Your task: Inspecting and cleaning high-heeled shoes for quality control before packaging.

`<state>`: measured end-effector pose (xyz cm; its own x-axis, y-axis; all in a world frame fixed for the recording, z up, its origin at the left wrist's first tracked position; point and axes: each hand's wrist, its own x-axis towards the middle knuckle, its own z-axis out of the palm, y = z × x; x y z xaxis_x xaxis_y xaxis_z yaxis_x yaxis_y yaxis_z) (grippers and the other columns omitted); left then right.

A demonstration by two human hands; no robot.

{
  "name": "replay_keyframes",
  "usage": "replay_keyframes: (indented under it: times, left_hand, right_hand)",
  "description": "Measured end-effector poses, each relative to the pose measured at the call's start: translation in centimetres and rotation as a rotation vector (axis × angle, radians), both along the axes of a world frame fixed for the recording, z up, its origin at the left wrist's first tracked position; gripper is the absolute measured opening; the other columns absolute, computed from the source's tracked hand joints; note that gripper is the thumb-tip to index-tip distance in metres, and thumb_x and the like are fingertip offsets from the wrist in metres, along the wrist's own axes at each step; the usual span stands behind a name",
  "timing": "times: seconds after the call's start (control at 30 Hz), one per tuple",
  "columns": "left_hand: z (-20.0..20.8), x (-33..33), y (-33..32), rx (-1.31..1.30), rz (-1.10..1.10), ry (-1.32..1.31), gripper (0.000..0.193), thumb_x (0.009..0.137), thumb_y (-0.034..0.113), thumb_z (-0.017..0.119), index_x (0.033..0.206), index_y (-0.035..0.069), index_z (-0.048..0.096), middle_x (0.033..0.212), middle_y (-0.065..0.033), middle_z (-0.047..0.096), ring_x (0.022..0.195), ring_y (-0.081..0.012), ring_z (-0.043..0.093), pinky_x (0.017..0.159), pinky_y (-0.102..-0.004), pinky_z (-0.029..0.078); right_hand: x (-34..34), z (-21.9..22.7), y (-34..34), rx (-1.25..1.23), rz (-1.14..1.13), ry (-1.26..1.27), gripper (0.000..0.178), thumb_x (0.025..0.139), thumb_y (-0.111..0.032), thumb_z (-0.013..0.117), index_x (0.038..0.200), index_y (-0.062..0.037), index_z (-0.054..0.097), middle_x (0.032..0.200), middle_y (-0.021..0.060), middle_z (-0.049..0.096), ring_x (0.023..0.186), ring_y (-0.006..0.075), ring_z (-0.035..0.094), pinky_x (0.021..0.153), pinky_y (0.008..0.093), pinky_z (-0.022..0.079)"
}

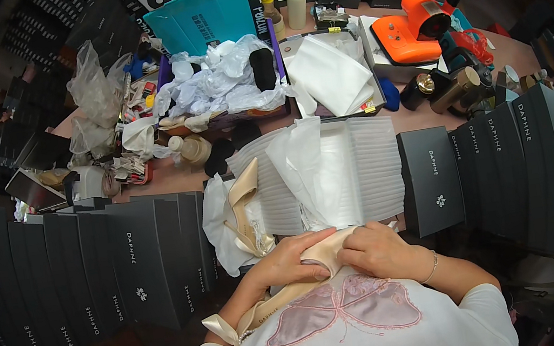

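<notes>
1. Stretching across the upper half, a pinkish tabletop (512, 58) carries most of the clutter.
2. Dark grey boxes (136, 256) stand in a row on the left; more dark boxes (431, 179) stand on the right.
3. Between them, straight ahead of the person, lies ribbed white lining (376, 166), with crumpled white tissue (296, 167) over its middle.
4. Beyond it sits a purple-edged bin (277, 52) heaped with crumpled clear plastic (215, 82).
5. Off to its right rests an orange device (405, 38).
6. Close to the person's body, below the lining, is the cream shoe (287, 297), its toe between both hands and its back end toward the lower left.
7. Its lookalike, a second heeled shoe (245, 209), lies on white paper at the lining's left edge.
8. The left hand (295, 259) is wrapped round the toe, thumb and fingers closed on it.
9. The right hand (379, 252) has its fingers bent against the toe's other side; its fingertips are partly hidden, so I cannot tell whether they pinch it.
10. A pale satin bow (221, 331) shows at the held shoe's back end.
11. A thin bracelet (434, 266) circles the right wrist.
</notes>
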<state>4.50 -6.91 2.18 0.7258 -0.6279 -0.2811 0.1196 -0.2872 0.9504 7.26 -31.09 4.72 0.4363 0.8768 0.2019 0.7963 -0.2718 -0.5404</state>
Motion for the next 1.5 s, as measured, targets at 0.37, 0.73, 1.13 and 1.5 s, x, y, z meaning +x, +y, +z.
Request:
replay_keyframes:
  times: [0.37,0.73,1.13,1.5]
  left_hand:
    - [-0.4,0.0,-0.2,-0.02,-0.002,-0.064,0.082,0.071,0.031,0.082,0.14,0.007,0.045,0.121,-0.0146,0.059,0.108,-0.024,0.059,0.089,-0.0319,0.046]
    - [-0.6,0.2,-0.2,-0.001,-0.025,-0.028,0.082,0.071,0.03,0.082,0.14,0.007,0.044,0.118,-0.0139,0.059,0.109,-0.0241,0.058,0.092,-0.0324,0.044]
    - [0.3,0.6,0.3,-0.015,0.034,0.017,0.08,0.074,0.026,0.08,0.141,0.007,0.042,0.122,-0.0164,0.057,0.111,-0.027,0.057,0.092,-0.0336,0.044]
    - [1.2,0.1,-0.7,0.103,0.004,-0.082,0.076,0.073,0.023,0.079,0.137,0.001,0.044,0.118,-0.0216,0.059,0.109,-0.0347,0.058,0.09,-0.0366,0.046]
  right_hand:
    - [0.7,0.8,1.2,0.016,-0.001,-0.065,0.015,0.075,-0.015,0.061,0.09,-0.0118,0.062,0.08,-0.0005,0.052,0.074,0.0159,0.052,0.065,0.0299,0.036]
    - [1.6,0.9,1.7,0.013,0.057,-0.133,0.008,0.074,-0.015,0.059,0.082,-0.0131,0.059,0.079,0.0002,0.05,0.075,0.0156,0.052,0.065,0.0307,0.037]
    - [0.8,1.0,1.0,0.2,-0.228,0.355,0.016,0.077,-0.007,0.069,0.093,-0.0042,0.065,0.086,0.0069,0.06,0.073,0.0254,0.062,0.064,0.0343,0.051]
    - [1.7,1.1,2.1,-0.113,-0.228,0.252,0.01,0.078,-0.01,0.066,0.083,-0.0033,0.061,0.079,0.0106,0.06,0.065,0.0305,0.061,0.057,0.0383,0.05]
